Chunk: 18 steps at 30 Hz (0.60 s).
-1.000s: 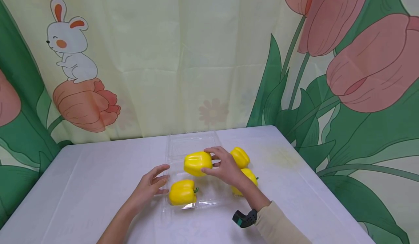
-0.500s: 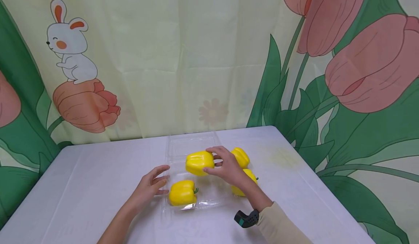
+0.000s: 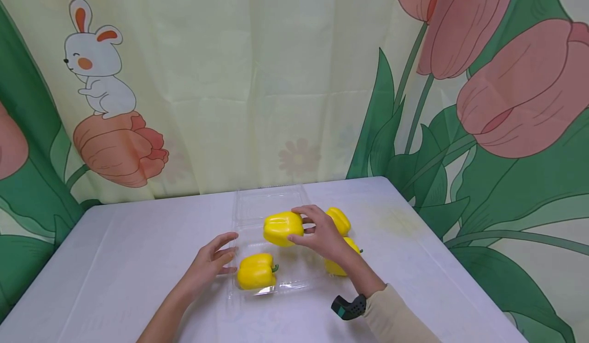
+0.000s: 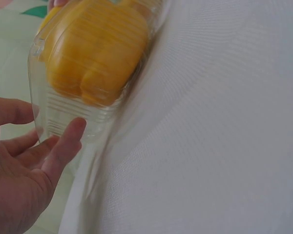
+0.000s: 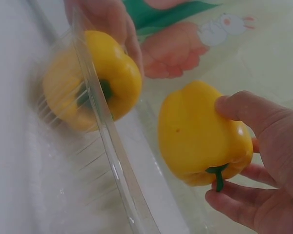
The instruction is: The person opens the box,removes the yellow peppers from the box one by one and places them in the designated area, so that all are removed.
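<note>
1. Slightly rightward of where they were a second ago, the right hand (image 3: pixel 319 234) and the held pepper (image 3: pixel 279 228) have moved together; the left hand and the other peppers look unchanged.
2. Thumb and fingers of the right hand grip the yellow held pepper near its green stem, over the clear container (image 3: pixel 299 271).
3. Beside the container's left edge, the left hand (image 3: pixel 208 262) is spread and loosely bent, fingertips at the plastic wall; whether it bears any weight I cannot tell.
4. Inside the container, near its front left, lies the boxed pepper (image 3: pixel 254 273), stem toward the right.
5. To the container's right, a far pepper (image 3: pixel 340 221) and a near pepper (image 3: pixel 334 268) rest on the white table (image 3: pixel 138 261), both partly hidden by the right hand and forearm.
</note>
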{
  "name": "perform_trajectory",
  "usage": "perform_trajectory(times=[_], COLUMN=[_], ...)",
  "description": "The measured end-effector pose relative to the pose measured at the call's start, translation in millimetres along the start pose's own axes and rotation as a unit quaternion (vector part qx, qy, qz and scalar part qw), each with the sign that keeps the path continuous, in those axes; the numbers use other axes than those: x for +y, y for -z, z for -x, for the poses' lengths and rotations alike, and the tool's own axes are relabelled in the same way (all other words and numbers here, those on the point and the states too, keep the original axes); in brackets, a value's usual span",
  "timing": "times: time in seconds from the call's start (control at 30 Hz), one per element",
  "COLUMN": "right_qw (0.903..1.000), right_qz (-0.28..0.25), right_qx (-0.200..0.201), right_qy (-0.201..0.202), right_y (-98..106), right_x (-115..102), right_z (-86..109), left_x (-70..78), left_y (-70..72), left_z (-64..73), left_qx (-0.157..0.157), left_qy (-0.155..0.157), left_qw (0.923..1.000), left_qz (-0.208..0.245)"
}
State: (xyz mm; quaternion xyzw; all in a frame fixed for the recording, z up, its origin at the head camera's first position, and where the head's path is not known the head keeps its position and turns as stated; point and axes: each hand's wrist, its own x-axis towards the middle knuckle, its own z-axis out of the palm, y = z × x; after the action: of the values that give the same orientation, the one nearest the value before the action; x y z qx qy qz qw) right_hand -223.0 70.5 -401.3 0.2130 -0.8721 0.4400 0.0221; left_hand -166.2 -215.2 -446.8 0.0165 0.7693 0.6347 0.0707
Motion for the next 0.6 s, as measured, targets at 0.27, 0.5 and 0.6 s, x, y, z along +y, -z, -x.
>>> perform_trajectory(times=[0.27, 0.5, 0.6], right_qw=[1.0, 0.9999, 0.9999], right_qz=[-0.004, -0.005, -0.001], right_qx=[0.002, 0.007, 0.009], right_qy=[-0.004, -0.008, -0.01], right_y=[2.4, 4.3, 5.2], right_x=[1.0, 1.3, 1.4], right_z=[-0.3, 0.2, 0.1], left_x=[-1.3, -1.7, -1.8], left_y=[0.4, 0.3, 0.3], left_z=[-0.4, -0.6, -0.9], left_qx=[-0.002, -0.003, -0.002], left_qy=[-0.003, -0.005, -0.002], left_qw=[1.0, 1.0, 1.0], left_qz=[0.0, 0.0, -0.001])
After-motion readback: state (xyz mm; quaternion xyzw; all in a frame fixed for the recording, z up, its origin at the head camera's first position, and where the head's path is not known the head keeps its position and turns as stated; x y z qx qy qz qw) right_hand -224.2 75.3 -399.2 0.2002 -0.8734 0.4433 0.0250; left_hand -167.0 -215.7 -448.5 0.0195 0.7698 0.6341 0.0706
